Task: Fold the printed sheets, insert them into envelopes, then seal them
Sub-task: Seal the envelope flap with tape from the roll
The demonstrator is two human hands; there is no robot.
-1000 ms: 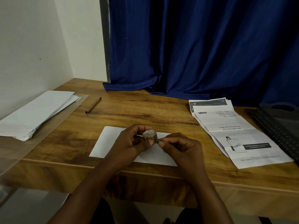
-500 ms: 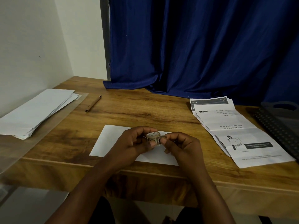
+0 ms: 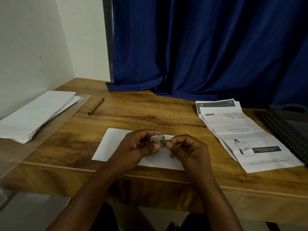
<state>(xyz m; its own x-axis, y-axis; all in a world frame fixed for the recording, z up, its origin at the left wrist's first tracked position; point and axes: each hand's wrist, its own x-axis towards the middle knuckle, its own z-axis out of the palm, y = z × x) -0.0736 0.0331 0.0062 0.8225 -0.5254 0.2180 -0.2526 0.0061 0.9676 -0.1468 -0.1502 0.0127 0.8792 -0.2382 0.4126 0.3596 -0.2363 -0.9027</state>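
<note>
Wooden bench [image 3: 136, 114]: big, brown and hard. It carries all the paper.
Printed sheets [image 3: 246, 135]: a loose pile on the right side of the bench, flat, with old fold lines across the top one. I think they are light and bendy and would slide over each other, so it is best to pick one up by a corner or an edge.
Stack of envelopes [image 3: 36, 114]: white and thin, on the far left of the bench, well apart from the sheets. I cannot tell if anything is inside them.
Envelope in the middle [image 3: 115, 145]: white and flat, at the front edge of the bench, under both hands. I cannot tell if a sheet is in it or if its flap is down. It looks light, so it may slip when pressed.
Left hand [image 3: 138, 144]: fingers curled round a small roll of tape [image 3: 157, 140], held just above the middle envelope.
Right hand [image 3: 185, 150]: thumb and finger pinch the loose end of the tape, just beside the roll.
Tape: small, light and sticky, I think. Hold the end by its very tip so it does not stick to itself.
Pencil [image 3: 95, 106]: thin and brown, lying between the stack of envelopes and the middle one.
</note>
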